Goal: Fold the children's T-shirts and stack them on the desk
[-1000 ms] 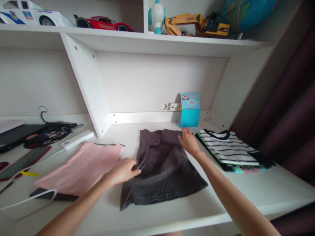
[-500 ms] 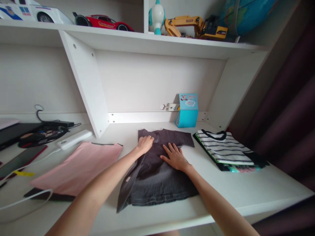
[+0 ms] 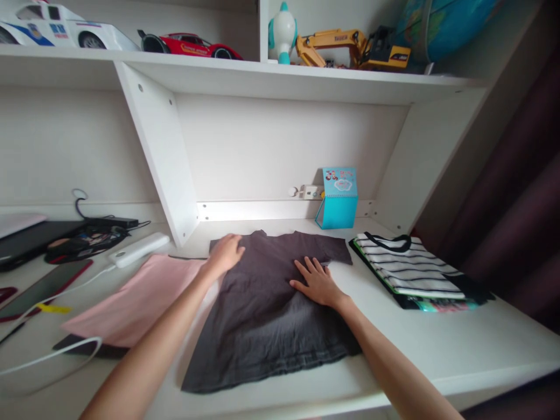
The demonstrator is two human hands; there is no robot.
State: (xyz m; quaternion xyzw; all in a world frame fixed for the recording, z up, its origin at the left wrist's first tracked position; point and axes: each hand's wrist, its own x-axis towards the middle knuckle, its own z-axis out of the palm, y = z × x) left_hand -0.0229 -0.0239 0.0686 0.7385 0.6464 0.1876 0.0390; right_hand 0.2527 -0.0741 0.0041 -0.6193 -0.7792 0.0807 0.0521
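Observation:
A dark grey T-shirt (image 3: 262, 315) lies spread flat on the white desk (image 3: 437, 344), both short sleeves out. My left hand (image 3: 226, 254) rests on its left sleeve near the collar, fingers curled loosely over the cloth. Fingers spread, my right hand (image 3: 317, 282) lies palm down on the shirt's right chest. A pink garment (image 3: 140, 300) lies flat just to the left, its edge under the grey shirt's left side.
A folded striped shirt (image 3: 409, 265) tops a small stack at the right. A blue box (image 3: 339, 198) stands at the back wall. Phone, cables, power bank (image 3: 139, 249) and laptop crowd the left. Toy cars, an excavator and a globe sit on the shelf above.
The grey shirt has gone from folded in half to spread open. My left hand carried the left side outward over the pink garment; my right hand moved from the far edge to the chest.

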